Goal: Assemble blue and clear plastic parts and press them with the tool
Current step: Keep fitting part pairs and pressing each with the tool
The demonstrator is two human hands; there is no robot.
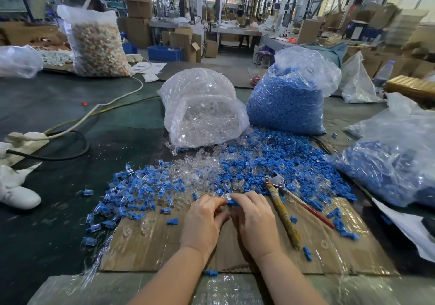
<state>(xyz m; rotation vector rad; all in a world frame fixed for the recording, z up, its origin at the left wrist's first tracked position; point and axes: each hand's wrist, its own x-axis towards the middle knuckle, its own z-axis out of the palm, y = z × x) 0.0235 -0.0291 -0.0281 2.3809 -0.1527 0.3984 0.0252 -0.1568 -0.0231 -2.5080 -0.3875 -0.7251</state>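
Head view, left hand (204, 220) grip pinching clear part (225, 196), right hand (255, 220) grip pinching blue part (233, 202)

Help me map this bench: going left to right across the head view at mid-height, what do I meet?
White power strip → bag of clear parts → bag of blue parts → third bag of blue parts at the right edge.

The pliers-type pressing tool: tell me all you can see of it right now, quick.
The pressing tool lies flat and unheld on the cardboard sheet, just beyond the right hand. Its metal head, silvery with a rivet, rests at the edge of the loose blue parts, pointing away from the person. Two long handles splay toward the person: one wrapped in worn yellowish tape, one thinner and red. Neither hand touches it.
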